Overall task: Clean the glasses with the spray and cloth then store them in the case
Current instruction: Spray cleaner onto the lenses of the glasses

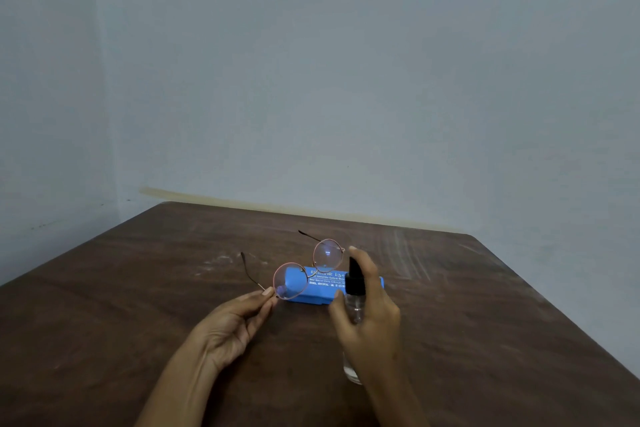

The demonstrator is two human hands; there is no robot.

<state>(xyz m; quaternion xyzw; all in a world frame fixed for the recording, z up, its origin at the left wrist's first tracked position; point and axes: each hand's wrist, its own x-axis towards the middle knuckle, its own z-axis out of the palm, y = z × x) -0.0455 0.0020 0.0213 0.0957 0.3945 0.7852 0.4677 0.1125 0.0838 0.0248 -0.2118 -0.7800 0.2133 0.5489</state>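
- Your left hand [239, 322] comes in from the lower left of centre, palm up. Its grip is a pinch of thumb and fingertips on the thin frame of the glasses [290, 282], at the corner where one arm meets the nearer lens.
- The glasses sit just left of centre, held tilted. Both arms are unfolded and point toward the upper left, and the second round lens sits higher and further right.
- The blue case [318, 293] lies closed and flat on the brown tabletop [138, 288] at centre. Part of it shows through the nearer lens.
- The spray bottle [355, 282], clear with a black top, stands upright just right of the glasses, in front of the case.
- Your right hand [370, 315] has its grip wrapped round the bottle, with one fingertip raised just above the black top.
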